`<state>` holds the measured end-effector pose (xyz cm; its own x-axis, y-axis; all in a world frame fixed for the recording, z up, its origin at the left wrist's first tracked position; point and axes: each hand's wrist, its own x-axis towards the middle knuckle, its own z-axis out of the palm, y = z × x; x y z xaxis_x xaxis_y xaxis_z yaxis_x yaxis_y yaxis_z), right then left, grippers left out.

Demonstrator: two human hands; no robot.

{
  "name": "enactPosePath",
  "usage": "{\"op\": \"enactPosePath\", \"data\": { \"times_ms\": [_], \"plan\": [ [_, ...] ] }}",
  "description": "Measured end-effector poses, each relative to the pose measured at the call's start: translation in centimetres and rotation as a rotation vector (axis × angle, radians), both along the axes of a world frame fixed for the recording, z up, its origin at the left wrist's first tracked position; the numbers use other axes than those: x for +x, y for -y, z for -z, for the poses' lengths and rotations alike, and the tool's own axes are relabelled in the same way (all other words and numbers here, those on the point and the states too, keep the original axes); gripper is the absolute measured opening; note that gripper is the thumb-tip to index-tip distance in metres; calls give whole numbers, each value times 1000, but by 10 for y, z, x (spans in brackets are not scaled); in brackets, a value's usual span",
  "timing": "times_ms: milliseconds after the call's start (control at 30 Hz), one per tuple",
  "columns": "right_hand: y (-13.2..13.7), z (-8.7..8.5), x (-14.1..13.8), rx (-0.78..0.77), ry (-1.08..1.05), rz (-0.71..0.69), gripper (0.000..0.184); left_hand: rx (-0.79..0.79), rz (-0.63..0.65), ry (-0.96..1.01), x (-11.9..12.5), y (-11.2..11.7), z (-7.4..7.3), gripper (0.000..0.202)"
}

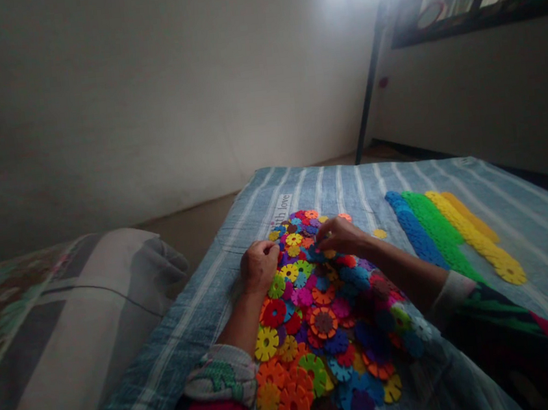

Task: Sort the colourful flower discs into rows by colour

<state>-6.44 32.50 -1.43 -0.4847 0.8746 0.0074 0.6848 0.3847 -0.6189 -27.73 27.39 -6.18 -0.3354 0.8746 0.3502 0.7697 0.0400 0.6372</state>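
A long heap of flower-shaped plastic discs point(324, 322) in mixed colours, with notched edges, lies on the striped blue bedspread point(231, 239). At the heap's left edge is my left hand point(259, 264), its fingers curled closed; whatever may be inside them is hidden. My right hand point(340, 234) reaches over the heap's upper right side with fingertips bent down and drawn together among the discs. A dark blue disc lies close to those fingertips, but I cannot make out whether they grip it. One yellow disc point(379, 233) sits apart, right of my right hand.
Rows of overlapping discs lie to the right: a blue row point(416, 232), a green row point(436, 230), a yellow row point(476, 236) and a shorter orange row point(471, 213). A grey and white cloth-covered surface point(117, 300) is at left. Behind the bed stands a dark pole point(371, 84).
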Motion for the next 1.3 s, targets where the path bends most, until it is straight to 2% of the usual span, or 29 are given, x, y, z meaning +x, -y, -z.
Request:
{"op": "enactPosePath", "data": {
  "times_ms": [133,300,467,600,700,867,1100,1300],
  "plan": [
    [1,-11,16,-52,-153,68,22,8,12,5,0,0,0,21],
    [5,-37,52,-126,-341,126,21,25,20,7,-1,-1,-1,24],
    [12,-52,110,-141,-148,167,12,20,10,5,-2,-4,-2,22],
    [21,-49,153,-223,31,143,8,12,2,12,-3,-6,-4,18],
    [31,-45,173,-225,130,110,7,28,0,4,-4,-7,-5,18],
    [45,-40,187,-162,277,117,8,-1,-13,-5,-6,-9,-4,20],
    [46,-29,190,-45,458,166,11,26,-3,1,-6,-8,-4,19],
    [47,-31,188,38,515,206,13,22,5,11,-3,-6,-6,19]
  ]
}}
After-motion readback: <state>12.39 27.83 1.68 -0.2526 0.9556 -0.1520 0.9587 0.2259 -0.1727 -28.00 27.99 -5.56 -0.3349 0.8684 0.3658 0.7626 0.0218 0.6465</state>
